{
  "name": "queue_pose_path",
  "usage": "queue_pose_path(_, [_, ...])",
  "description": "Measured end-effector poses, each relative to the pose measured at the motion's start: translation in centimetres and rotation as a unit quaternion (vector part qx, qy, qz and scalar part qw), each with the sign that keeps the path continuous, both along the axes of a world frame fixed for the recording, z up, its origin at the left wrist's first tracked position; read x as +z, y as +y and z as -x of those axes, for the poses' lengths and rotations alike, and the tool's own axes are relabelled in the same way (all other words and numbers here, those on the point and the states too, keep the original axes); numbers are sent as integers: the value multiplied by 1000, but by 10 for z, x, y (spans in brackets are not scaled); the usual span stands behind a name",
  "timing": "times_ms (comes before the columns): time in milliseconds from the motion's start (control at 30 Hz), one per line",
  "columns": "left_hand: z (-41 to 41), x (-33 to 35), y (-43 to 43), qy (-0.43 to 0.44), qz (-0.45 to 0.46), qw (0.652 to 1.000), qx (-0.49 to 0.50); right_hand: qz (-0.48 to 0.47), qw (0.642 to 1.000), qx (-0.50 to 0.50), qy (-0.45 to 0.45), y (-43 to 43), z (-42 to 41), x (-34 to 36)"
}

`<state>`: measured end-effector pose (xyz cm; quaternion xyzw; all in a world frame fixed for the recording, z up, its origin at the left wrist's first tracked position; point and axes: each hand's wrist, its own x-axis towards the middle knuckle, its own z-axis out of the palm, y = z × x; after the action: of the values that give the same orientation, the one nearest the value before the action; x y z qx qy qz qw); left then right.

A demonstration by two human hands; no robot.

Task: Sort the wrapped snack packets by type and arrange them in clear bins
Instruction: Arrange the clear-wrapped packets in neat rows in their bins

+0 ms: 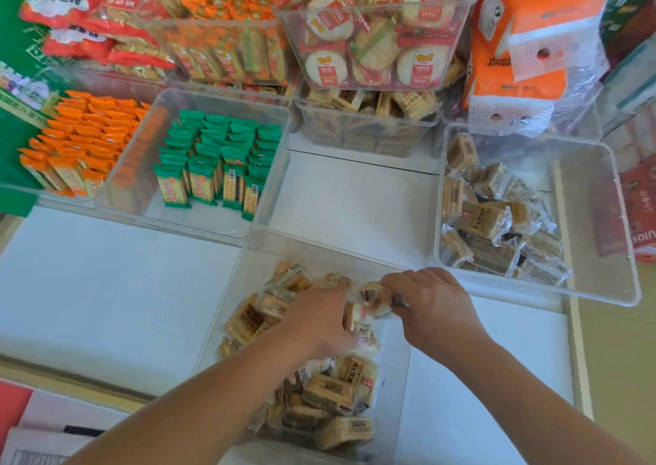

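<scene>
at left, orange-wrapped packets [81, 145] stand packed in rows, and beside them green-wrapped packets [220, 166] with barcodes showing fill a clear bin [142, 166]; both are too many to count. low centre, the near bin [255, 248] holds a loose heap of tan biscuit packets [330, 397], their dark labels too blurred to read. the left hand [316, 319] lies on the heap, its fingers hidden, so its grip cannot be told. just beside it the right hand [436, 308] pinches one barcoded packet [374, 299] over the heap. the right bin [621, 251] holds more of the same biscuits. upper right, two orange tissue packs [525, 38] sit stacked.

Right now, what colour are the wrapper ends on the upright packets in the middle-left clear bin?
Green; those packets show best in the head view.
</scene>
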<state>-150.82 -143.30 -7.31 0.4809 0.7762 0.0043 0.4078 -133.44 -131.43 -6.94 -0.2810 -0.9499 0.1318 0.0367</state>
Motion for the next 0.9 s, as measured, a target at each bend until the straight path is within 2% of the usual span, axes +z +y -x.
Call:
queue_pose_path(267, [41,19,-27,-108,-73,982,136,-60,984,9,-165,-15,19,-22])
queue_pose_path(367, [45,15,-30,-126,-83,978,147,-72,967,2,-246,-28,33,-23])
queue_pose_path(433, [44,12,-28,-141,-86,978,126,-70,962,-11,-263,-32,40,-22])
queue_pose_path(500, [42,7,-25,-143,-85,982,87,-49,973,-34,-222,-31,37,-21])
queue_pose_path(600, [39,0,-19,-137,-76,987,30,25,996,-25,-81,-27,13,-14])
queue_pose_path(733, [24,-2,-4,-123,-60,991,-16,179,984,-5,7,-38,-5,8])
queue_pose_path(833, [11,-3,4,-106,-48,992,-42,115,992,-3,48,-49,0,-2])
queue_pose_path(900, [12,-4,4,-61,-19,994,-91,61,997,-18,42,-47,1,-11])
